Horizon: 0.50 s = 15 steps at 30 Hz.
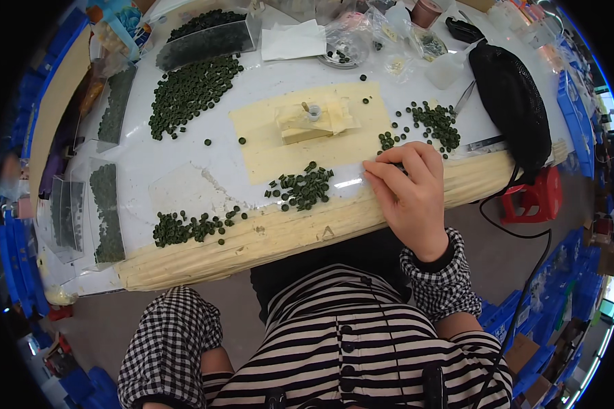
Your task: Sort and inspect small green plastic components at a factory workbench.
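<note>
Several dark green discs [432,123] scattered near worktop's [184,170] right front edge, just beyond right hand [411,191]. Right hand palm-down at front edge, fingers curled, fingertips [382,162] pinched on something small and dark; what exactly, cannot tell. Left hand out of view, only checked sleeve [170,341] low at left. Small disc pile [301,187] just left of right hand, on cream sheet [266,150]. Further pile [187,228] along front edge; large heap [187,92] toward far left. Black mesh bag [515,102] at right end.

Right hand [408,187] extended forward, palm down, fingers curled together at the tips. Left forearm bent low, its hand out of view.
</note>
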{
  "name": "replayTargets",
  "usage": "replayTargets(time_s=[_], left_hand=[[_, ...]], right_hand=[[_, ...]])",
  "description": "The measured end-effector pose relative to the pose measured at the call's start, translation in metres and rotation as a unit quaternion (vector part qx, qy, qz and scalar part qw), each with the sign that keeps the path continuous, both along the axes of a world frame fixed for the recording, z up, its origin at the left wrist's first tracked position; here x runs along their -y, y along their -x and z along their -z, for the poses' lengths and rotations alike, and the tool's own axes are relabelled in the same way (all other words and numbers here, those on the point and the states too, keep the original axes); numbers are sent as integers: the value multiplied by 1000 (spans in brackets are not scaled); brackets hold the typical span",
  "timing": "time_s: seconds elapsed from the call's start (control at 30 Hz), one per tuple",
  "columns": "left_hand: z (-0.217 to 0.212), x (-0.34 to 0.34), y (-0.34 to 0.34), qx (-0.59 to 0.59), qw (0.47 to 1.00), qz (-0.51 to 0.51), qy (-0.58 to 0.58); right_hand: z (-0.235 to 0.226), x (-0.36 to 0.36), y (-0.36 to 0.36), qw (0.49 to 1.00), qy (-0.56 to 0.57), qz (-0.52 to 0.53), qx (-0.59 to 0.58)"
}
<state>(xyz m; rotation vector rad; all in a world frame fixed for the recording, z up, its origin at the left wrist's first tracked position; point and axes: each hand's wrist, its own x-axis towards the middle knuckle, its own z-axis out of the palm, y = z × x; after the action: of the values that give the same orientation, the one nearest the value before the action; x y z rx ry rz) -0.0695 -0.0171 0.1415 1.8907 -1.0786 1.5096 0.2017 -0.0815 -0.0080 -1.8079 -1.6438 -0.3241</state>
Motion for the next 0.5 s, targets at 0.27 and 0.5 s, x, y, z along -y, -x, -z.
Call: replayTargets(time_s=[0.27,0.5], left_hand=[[4,-3,1,-44,998,50,-7],[70,-35,-8,-222,796,340,449]], right_hand=[[3,0,-2,1000,-10,0,-19],[5,2,-2,993,-85,-16,-75]])
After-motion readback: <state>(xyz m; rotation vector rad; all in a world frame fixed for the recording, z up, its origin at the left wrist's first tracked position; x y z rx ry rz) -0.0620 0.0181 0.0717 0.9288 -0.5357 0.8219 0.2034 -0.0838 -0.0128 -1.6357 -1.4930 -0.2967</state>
